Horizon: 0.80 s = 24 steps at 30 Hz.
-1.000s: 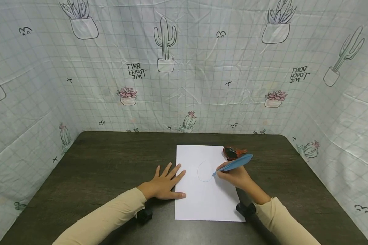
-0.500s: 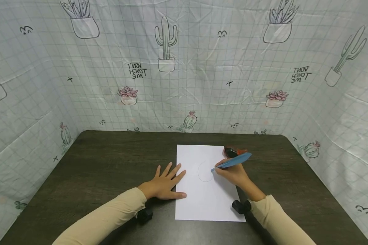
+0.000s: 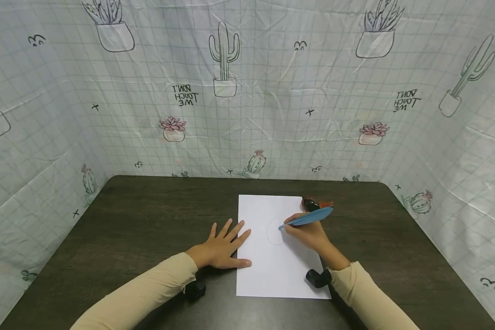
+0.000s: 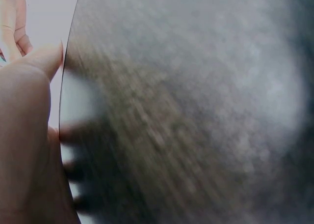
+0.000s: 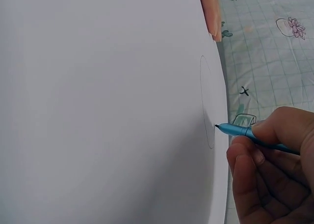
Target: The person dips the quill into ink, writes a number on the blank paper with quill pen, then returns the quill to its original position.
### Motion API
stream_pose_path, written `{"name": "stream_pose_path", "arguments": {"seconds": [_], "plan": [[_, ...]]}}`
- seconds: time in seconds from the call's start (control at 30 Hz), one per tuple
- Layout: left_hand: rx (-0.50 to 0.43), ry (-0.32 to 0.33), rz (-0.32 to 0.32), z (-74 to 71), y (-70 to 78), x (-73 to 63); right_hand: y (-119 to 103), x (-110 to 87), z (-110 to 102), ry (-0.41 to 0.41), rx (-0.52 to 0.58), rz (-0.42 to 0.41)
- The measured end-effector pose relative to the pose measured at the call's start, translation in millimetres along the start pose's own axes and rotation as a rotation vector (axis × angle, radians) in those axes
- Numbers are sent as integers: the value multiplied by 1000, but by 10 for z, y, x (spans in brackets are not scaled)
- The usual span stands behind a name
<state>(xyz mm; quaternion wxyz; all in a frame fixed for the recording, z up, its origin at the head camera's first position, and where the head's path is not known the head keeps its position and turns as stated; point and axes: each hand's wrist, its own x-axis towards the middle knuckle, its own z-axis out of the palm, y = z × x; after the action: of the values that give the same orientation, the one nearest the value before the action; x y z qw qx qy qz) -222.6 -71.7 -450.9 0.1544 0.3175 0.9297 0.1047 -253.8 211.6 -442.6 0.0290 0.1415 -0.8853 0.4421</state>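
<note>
My right hand (image 3: 313,236) pinches a blue feather-shaped pen (image 3: 312,217) between thumb and fingers. In the right wrist view, the dark tip of the pen (image 5: 233,129) is right at the paper, beside a thin oval line (image 5: 201,89). A white sheet of paper (image 3: 272,279) lies upright in front of me on the dark table. Spread flat, my left hand (image 3: 222,250) rests across its left edge, thumb and fingertips on the sheet. The left wrist view shows the left thumb (image 4: 46,59) up close, with most of the hand cut off.
By the paper's top right corner lies a dark and orange-red object (image 3: 310,204) resembling sunglasses, partly behind the pen's feather. Black wrist devices show under both sleeves. A printed cactus cloth (image 3: 272,133) stands behind and at both sides of the table (image 3: 165,206).
My right hand and the pen have shifted left and slightly up, the tip passing from the oval's right side toward its inside. My left hand has stayed in place.
</note>
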Motion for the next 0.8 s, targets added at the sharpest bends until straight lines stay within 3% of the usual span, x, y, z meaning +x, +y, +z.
{"name": "stream_pose_path", "arguments": {"seconds": [0.57, 0.8], "plan": [[11, 3, -2, -17, 14, -3, -56, -37, 104, -44, 62, -27], [9, 1, -2, -15, 19, -9, -282, -101, 109, -73, 54, -11]]}}
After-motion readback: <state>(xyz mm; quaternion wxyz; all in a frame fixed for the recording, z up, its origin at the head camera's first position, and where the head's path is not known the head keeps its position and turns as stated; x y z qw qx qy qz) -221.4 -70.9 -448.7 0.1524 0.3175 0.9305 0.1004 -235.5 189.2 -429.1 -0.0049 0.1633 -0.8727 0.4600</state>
